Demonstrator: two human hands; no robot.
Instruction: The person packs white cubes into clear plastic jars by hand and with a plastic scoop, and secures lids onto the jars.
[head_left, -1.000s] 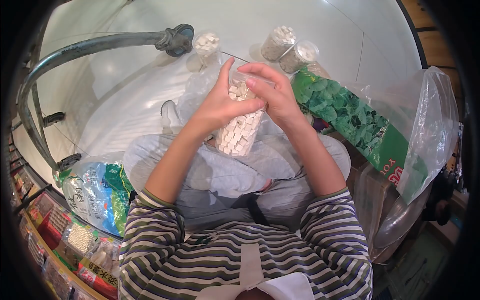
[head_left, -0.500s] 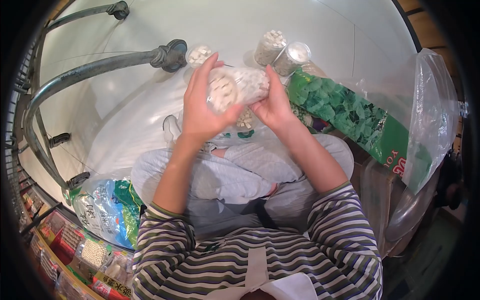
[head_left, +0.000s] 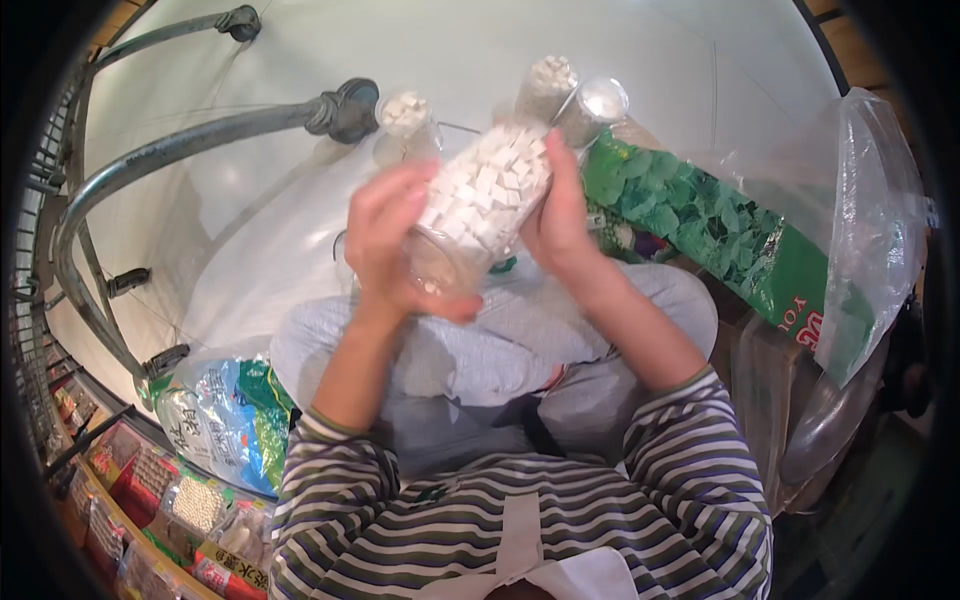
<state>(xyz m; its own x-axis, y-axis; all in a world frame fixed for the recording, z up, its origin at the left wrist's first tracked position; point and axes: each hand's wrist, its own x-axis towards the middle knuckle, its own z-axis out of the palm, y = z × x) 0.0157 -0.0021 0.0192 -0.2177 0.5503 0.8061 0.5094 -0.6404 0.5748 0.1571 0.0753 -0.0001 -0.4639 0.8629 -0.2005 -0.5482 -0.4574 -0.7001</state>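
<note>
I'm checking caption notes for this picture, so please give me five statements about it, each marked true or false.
1. The right hand holds a jar of white cubes. True.
2. The left hand is far from that jar. False: it is at the jar's lower end in the picture.
3. Three other jars are beyond the hands. True.
4. The leaf-printed bag lies on the person's left. False: the leaf-printed bag is on the right.
5. The sleeves are striped. True.
</note>
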